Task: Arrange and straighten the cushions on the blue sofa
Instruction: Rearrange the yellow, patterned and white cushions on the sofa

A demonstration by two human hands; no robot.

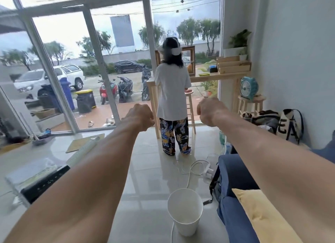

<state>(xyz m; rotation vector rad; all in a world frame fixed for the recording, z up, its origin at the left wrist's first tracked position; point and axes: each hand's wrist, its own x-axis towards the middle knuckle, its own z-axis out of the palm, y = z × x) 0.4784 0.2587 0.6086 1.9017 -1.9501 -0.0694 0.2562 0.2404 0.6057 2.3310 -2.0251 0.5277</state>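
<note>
Pointing straight ahead, both arms outstretched above tiled floor. Left hand (139, 117) curled into fist, holding nothing; right hand (211, 112) likewise fisted, empty. Blue sofa (233, 179) at lower right, under right forearm. Yellow cushion (261, 215) lies on sofa, partly hidden by forearm. White bucket (184, 215) on floor just beside sofa. Person (172, 90) stands at wooden counter (217, 77), back turned.

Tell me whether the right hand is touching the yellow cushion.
Apart. The head view shows the right hand fisted out ahead, far from the yellow cushion on the sofa.
</note>
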